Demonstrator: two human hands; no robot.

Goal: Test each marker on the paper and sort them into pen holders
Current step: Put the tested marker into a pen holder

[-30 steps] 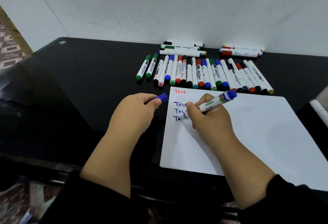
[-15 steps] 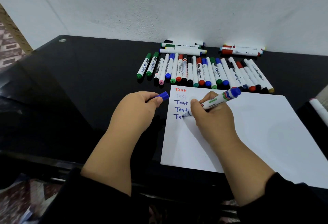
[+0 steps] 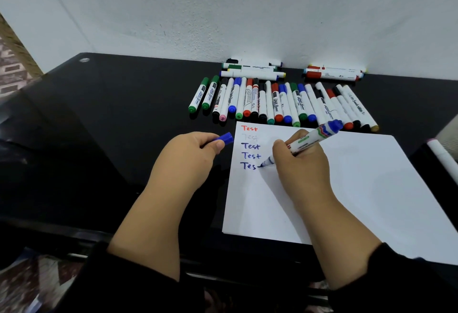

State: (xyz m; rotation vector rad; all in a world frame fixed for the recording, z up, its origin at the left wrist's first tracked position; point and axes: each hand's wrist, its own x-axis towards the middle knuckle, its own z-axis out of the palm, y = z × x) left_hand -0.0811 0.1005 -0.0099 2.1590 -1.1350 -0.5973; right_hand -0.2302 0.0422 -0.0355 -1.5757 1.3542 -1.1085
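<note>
From the head camera we see our right hand (image 3: 301, 164) curled around a blue marker (image 3: 303, 143), the thumb and fingers (image 3: 278, 145) pinching its barrel near the nib, with the blue tail end pointing up and away to the right. Its tip touches the white paper (image 3: 347, 188) at the end of the fifth line, where "Tes" stands in blue with a stroke begun after it. Above that line we read "Test" in red, a very faint one, then two more in blue.

Our left hand (image 3: 190, 156) hovers or rests just left of the paper over the black worktop (image 3: 111, 126); we cannot tell which. Its fingers are folded in, and thumb and forefinger pinch the blue cap (image 3: 225, 138), whose end sticks out toward the paper.

Beyond the paper a row of markers (image 3: 280, 104) lies side by side on the worktop, caps green, black, pink, blue and red. Behind them, against the wall (image 3: 223, 15), lie two small stacks of markers: one on the left (image 3: 252, 69) and one on the right (image 3: 333, 73). One white marker (image 3: 443, 156) shows at the right edge.
</note>
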